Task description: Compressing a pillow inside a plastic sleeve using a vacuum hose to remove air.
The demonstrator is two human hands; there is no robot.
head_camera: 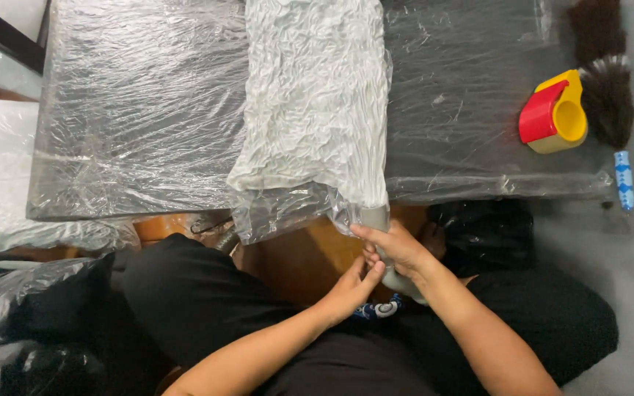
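Observation:
A crinkled, flattened clear plastic bag [315, 103] with a pale cloth inside lies across a low dark table wrapped in plastic film [141, 110]. Its open end hangs over the near table edge. My right hand [396, 248] pinches the bag's lower right corner near a grey strip. My left hand [352, 287] is just below it, fingers curled against a grey hose-like piece [405, 284] that runs down toward my lap. Both hands touch each other.
A red and yellow tape dispenser [554, 114] sits at the table's right end, beside a dark feather duster [609, 88] with a blue-and-white handle. Black plastic bags [31, 323] lie at the left, another dark bag [486, 231] at the right. My legs in black are below.

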